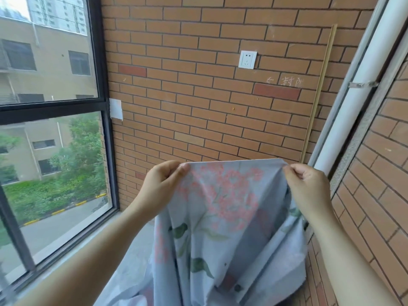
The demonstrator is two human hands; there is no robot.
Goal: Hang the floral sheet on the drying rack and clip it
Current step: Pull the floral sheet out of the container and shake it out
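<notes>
The floral sheet (223, 217), pale blue with pink flower clusters and green leaves, hangs in front of me in the lower middle of the head view. Its top edge is stretched taut between my two hands. My left hand (163, 184) pinches the edge at the left, fingers curled round the cloth. My right hand (306, 184) pinches the edge at the right in the same way. The rest of the sheet falls in loose folds down to the bottom of the frame. No drying rack and no clips are in view.
A brick wall (198, 96) faces me, with a white socket (247, 59) on it. A large dark-framed window (55, 151) runs along the left. White pipes (344, 120) and a thin wooden strip (318, 93) lean at the right, beside another brick wall.
</notes>
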